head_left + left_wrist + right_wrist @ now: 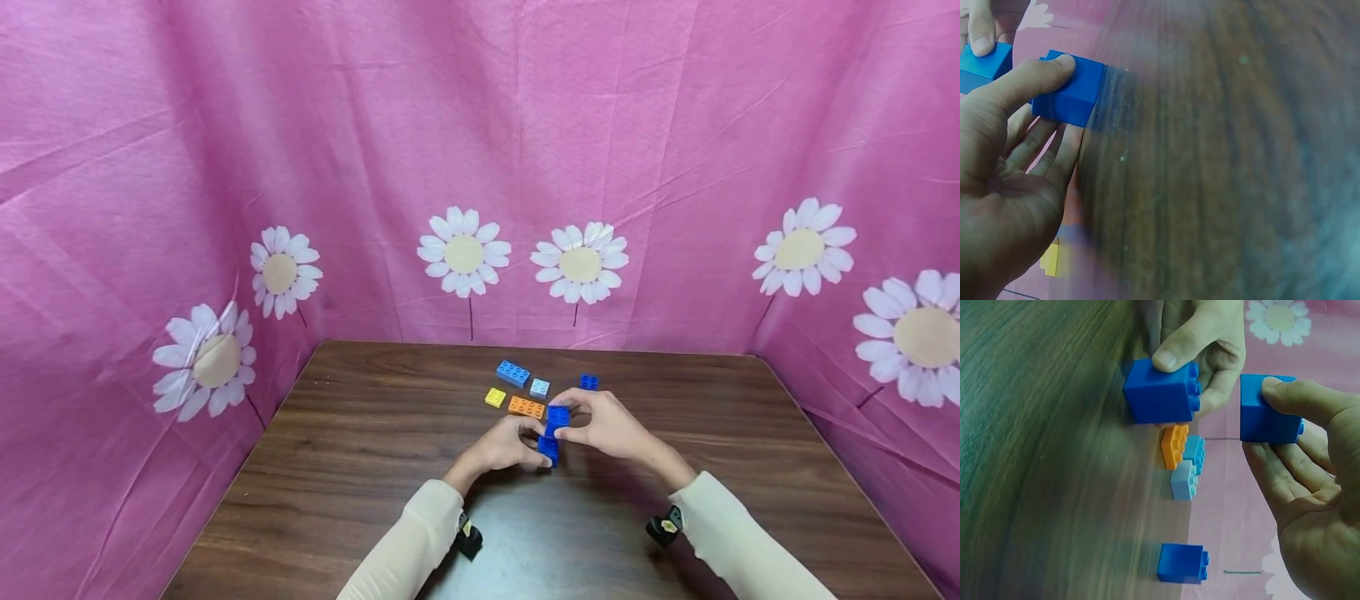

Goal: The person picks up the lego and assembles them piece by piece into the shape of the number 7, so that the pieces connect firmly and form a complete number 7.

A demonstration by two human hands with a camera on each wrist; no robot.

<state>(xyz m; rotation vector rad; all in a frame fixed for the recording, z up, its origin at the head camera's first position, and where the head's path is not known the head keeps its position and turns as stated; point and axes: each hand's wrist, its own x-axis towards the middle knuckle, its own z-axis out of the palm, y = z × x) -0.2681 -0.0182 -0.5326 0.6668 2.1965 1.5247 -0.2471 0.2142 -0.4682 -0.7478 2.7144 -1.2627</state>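
Note:
My left hand (501,446) pinches a dark blue toy brick (549,454) between thumb and fingers, low at the tabletop. In the left wrist view its thumb lies across one side of this blue brick (1063,103). A second dark blue brick (558,415) is in the grip of my right hand (609,425), higher than the first. The right wrist view shows a gap between the right hand's brick (1266,415) and the left hand's studded brick (1160,397). Studs face up on both.
Just beyond the hands lie an orange brick (527,407), a small yellow brick (495,397), a longer blue brick (513,373) and a pale blue brick (539,387). Another dark blue brick (588,382) sits behind the right hand. A pink flowered cloth (525,125) surrounds the wooden table (360,433).

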